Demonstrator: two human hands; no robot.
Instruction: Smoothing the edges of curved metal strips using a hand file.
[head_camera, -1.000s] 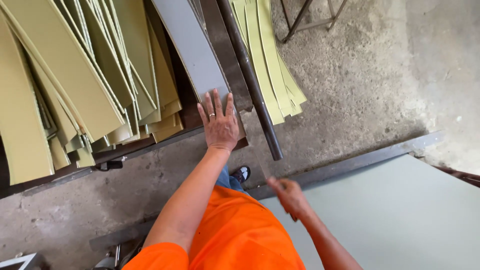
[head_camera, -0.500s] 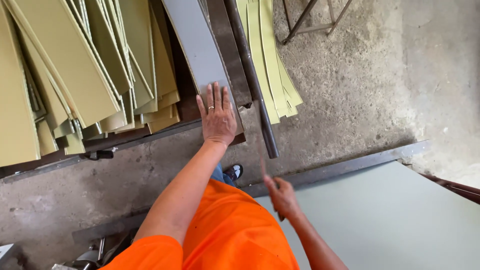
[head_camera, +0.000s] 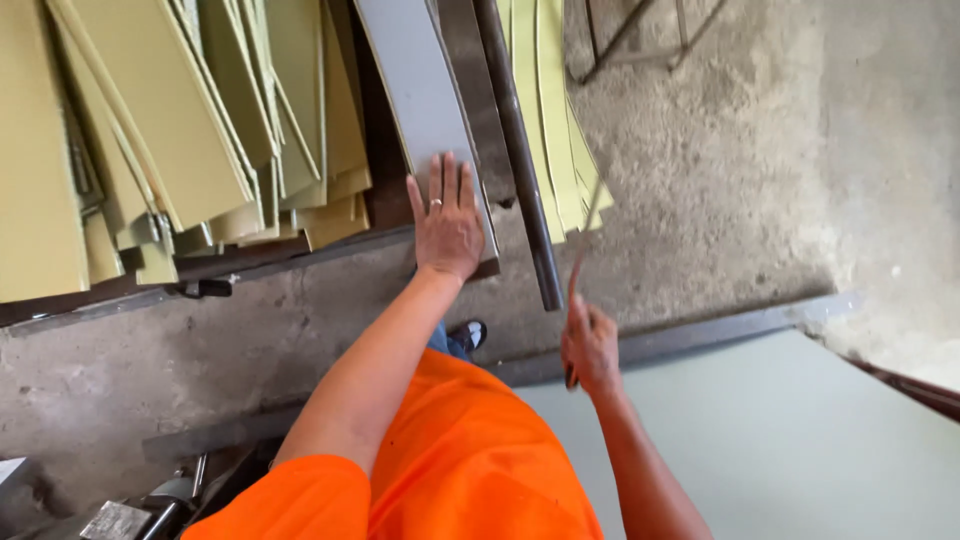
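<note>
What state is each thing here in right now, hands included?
Left hand: flat, fingers spread, pressing on the grey strip.
Grey strip: lying flat on the rack.
Right hand: closed around a thin strip.
Thin strip: held edge-on, tilted upward.
Yellow-green strips: piled loosely, overlapping.
Pale sheet: lying flat.

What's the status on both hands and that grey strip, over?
Left hand flat on grey strip, fingers spread. Right hand pinching a thin strip, edge-on. Dark metal bar lies between them.
</note>
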